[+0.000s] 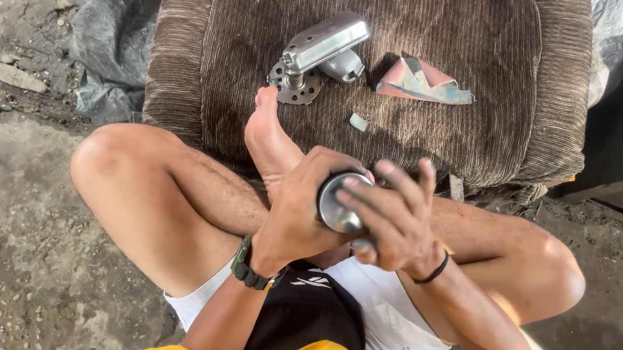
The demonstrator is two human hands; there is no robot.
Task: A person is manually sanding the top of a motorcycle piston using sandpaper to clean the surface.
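I sit cross-legged on the ground. My left hand (300, 209) wraps around a round shiny metal part (338, 201), holding it in front of my lap. My right hand (395, 212) lies over the part's face with fingers spread across it. A watch sits on my left wrist and a black band on my right. Beyond my foot, a metal lever handle with a round flange (317, 54) rests on a brown corduroy cushion (452, 35).
A folded scrap of pink and blue paper (422, 82) and a small pale chip (358, 122) lie on the cushion. Grey plastic sheeting (113, 27) is bunched to the left. Dusty concrete floor with rubble (18, 75) surrounds me.
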